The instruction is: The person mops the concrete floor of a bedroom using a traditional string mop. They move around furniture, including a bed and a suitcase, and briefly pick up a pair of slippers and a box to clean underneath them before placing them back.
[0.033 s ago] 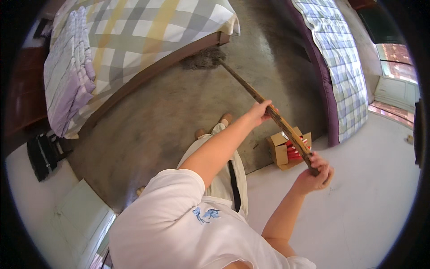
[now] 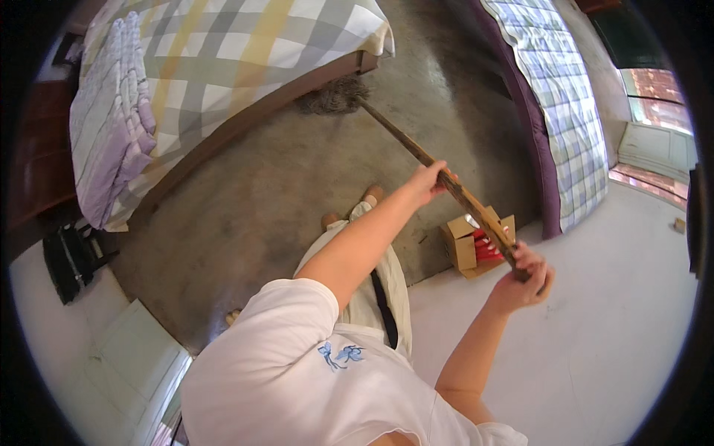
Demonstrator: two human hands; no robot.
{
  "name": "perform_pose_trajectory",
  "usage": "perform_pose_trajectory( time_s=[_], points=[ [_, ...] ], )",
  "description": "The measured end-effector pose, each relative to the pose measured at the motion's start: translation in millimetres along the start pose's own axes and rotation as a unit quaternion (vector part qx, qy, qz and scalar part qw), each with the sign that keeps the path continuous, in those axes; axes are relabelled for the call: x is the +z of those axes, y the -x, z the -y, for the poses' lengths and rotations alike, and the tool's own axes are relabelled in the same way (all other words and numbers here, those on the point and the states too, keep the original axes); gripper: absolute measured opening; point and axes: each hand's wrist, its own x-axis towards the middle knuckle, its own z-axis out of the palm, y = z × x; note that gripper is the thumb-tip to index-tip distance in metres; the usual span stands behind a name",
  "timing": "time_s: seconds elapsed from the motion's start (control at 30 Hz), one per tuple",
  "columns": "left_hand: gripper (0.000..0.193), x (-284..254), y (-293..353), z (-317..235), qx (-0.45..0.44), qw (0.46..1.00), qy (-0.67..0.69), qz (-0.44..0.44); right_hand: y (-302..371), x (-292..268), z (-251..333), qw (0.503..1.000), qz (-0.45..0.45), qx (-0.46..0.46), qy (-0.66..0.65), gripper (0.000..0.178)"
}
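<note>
A mop with a long wooden handle (image 2: 405, 141) slants across the view from upper left to lower right. Its grey, stringy head (image 2: 335, 97) lies on the floor against the base of the large bed. Around the middle of the handle my left hand (image 2: 428, 183) is closed. My right hand (image 2: 526, 281) wraps the handle's upper end, nearer to me and lower right. Some fingers of the left hand are hidden behind the handle.
A bed with a checked cover (image 2: 245, 44) stands left, a second bed (image 2: 569, 126) right. Under the handle, by the white wall, sits an open cardboard box (image 2: 462, 249) with red items. A black bag (image 2: 68, 260) is far left. My feet (image 2: 372, 195) are on the concrete floor (image 2: 223, 223).
The view has shifted very slightly. The mop and both hands sit a little further left and up in the picture, with the same grip.
</note>
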Motion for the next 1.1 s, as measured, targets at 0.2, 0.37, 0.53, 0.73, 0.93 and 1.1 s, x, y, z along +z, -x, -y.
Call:
perform_pose_trajectory(
  time_s=[0.2, 0.37, 0.53, 0.73, 0.93, 1.1],
  points=[
    [0.021, -33.5, 31.9, -1.2, 0.055, 0.997, 0.047, -0.021, -18.4, 24.1, 12.2, 0.997, 0.064, 0.011, -0.043, 0.026],
    [0.022, -152.0, 88.1, -26.7, 0.106, 0.982, 0.111, -0.106, 50.1, 74.4, -13.6, 0.986, 0.123, 0.112, 0.007, 0.025],
    [0.023, -298.0, 153.7, -18.4, 0.156, 0.932, 0.230, -0.234, 155.1, 126.0, -54.2, 0.944, 0.201, 0.243, -0.094, 0.024],
    [0.034, -442.3, 217.6, 60.3, 0.187, 0.866, 0.310, -0.345, 264.4, 141.3, -76.4, 0.861, 0.315, 0.399, -0.023, 0.022],
    [0.030, -419.0, 225.9, 80.3, 0.139, 0.765, 0.427, -0.461, 273.4, 144.8, -115.3, 0.798, 0.393, 0.457, 0.003, 0.023],
    [0.025, -376.1, 173.7, 82.8, 0.124, 0.790, 0.399, -0.449, 190.1, 162.0, -134.9, 0.768, 0.471, 0.435, -0.009, 0.022]
  ],
)
